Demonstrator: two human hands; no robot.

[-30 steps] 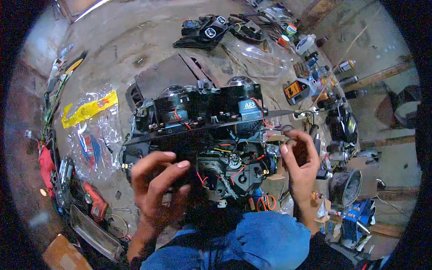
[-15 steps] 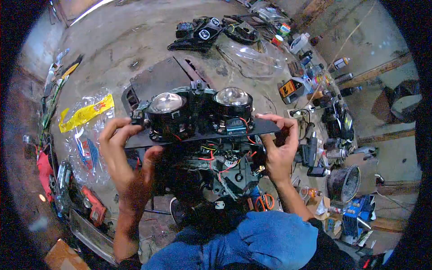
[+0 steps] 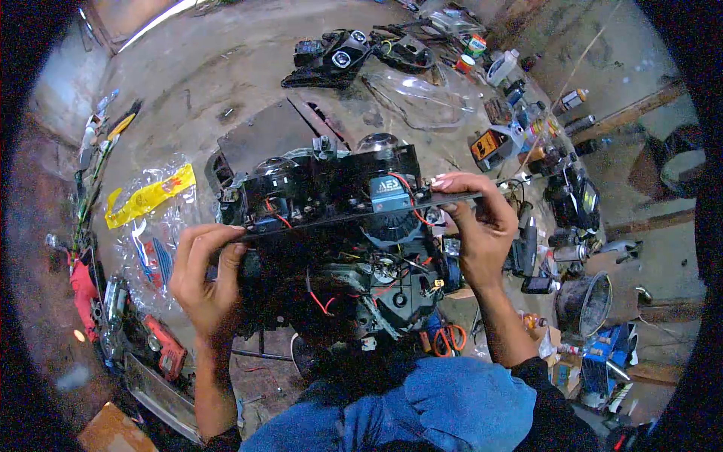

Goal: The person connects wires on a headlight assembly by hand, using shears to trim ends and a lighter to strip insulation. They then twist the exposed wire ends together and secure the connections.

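Closest to me, my left hand point(image 3: 207, 282) and right hand point(image 3: 476, 226) each grip one end of a flat black plate point(image 3: 339, 218). The plate is held just above a black plastic housing point(image 3: 384, 290) with red wires. Two round glass lenses point(image 3: 379, 142) sit on the plate. Further away, one clear curved cover point(image 3: 422, 94) lies on the rough concrete floor point(image 3: 226, 68).

plastic bag point(image 3: 151, 197) L | orange scissors point(image 3: 444, 337) btm ctr | spray can point(image 3: 572, 99) R | spare headlight point(image 3: 335, 54) top
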